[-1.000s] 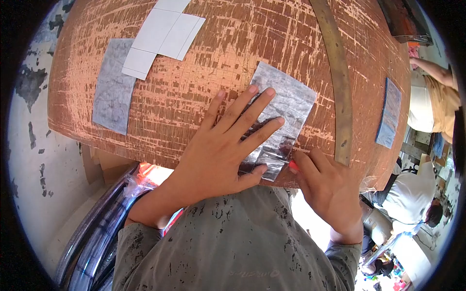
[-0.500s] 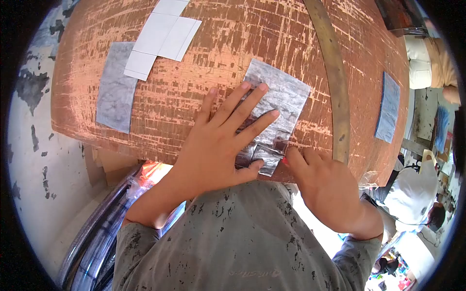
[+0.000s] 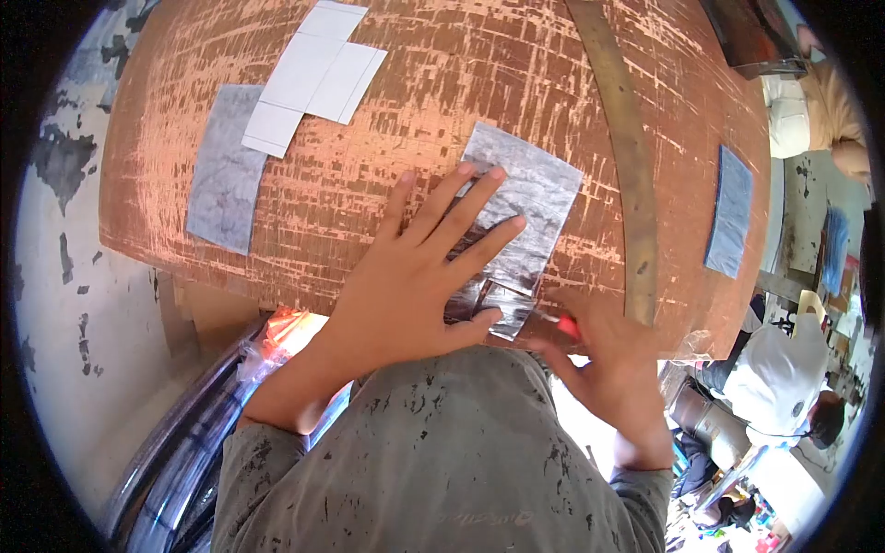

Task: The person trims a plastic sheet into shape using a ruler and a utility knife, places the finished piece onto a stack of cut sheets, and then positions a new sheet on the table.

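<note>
My left hand [image 3: 419, 263] lies with fingers spread on a grey, shiny sheet [image 3: 544, 189] near the front edge of the scratched wooden board [image 3: 350, 175]. Cut lines and a small rectangular outline show at the sheet's lower end, beside my left thumb. My right hand [image 3: 608, 359], slightly blurred, is closed around a small tool with a red handle [image 3: 568, 327]. The tool's thin tip points left, close to the sheet's lower right edge.
A white paper cutout [image 3: 318, 78] overlaps a grey sheet [image 3: 224, 175] at the left. A long metal strip [image 3: 627, 157] crosses the board on the right, with a blue-grey piece [image 3: 730, 212] beyond it. Two other people [image 3: 784, 364] are at the far right.
My right hand first moved the red-handled tool along the sheet's lower part, then drew it back slightly to the right. A small rectangular outline shows more clearly there. My left hand stays on the sheet.
</note>
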The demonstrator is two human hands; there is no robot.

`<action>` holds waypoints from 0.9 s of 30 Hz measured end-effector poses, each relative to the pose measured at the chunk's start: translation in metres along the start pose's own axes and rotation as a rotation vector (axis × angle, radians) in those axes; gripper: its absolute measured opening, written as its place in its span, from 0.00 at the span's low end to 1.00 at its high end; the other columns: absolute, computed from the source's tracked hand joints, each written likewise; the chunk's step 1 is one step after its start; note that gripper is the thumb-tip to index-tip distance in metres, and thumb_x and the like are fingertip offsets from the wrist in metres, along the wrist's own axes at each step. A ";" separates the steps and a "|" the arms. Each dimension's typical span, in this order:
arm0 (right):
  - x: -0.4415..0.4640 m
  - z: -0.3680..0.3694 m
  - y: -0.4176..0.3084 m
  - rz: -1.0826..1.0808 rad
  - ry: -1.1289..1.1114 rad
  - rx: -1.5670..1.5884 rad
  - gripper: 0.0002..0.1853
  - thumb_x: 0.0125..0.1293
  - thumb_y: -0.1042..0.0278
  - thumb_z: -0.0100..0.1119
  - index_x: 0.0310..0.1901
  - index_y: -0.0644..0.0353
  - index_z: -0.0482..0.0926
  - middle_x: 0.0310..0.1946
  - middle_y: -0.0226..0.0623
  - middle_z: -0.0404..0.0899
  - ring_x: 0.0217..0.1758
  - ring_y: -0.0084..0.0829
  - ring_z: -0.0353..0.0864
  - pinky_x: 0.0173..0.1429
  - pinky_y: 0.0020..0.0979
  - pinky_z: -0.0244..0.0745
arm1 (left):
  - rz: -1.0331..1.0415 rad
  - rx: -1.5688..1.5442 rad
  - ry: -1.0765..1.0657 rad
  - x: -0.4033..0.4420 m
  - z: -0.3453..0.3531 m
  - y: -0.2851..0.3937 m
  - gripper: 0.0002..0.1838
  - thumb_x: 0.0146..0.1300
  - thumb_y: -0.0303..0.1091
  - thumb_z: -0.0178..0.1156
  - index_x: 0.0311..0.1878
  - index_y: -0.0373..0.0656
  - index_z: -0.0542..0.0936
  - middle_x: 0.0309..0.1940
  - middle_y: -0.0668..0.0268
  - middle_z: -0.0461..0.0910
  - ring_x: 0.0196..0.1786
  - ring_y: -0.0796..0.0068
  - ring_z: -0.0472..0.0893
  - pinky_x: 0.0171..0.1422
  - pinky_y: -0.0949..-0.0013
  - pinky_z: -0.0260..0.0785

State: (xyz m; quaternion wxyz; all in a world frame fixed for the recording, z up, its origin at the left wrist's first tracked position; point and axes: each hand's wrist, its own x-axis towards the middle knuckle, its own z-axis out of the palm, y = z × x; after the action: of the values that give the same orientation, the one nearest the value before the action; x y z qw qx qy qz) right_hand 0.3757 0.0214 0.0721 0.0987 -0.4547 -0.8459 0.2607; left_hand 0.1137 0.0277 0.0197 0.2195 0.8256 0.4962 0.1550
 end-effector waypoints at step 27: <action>-0.097 -0.036 0.027 0.413 0.057 0.263 0.15 0.66 0.69 0.80 0.51 0.64 0.86 0.34 0.46 0.88 0.33 0.45 0.89 0.41 0.40 0.82 | -0.101 0.172 0.295 0.005 -0.013 0.011 0.35 0.66 0.60 0.74 0.67 0.44 0.84 0.68 0.53 0.78 0.72 0.50 0.75 0.78 0.43 0.59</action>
State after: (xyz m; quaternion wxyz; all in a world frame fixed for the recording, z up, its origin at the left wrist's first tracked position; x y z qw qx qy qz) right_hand 0.4646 -0.0333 0.0955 0.1255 -0.6081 -0.6907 0.3706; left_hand 0.1186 0.0306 0.0369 0.0804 0.7837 0.5752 0.2202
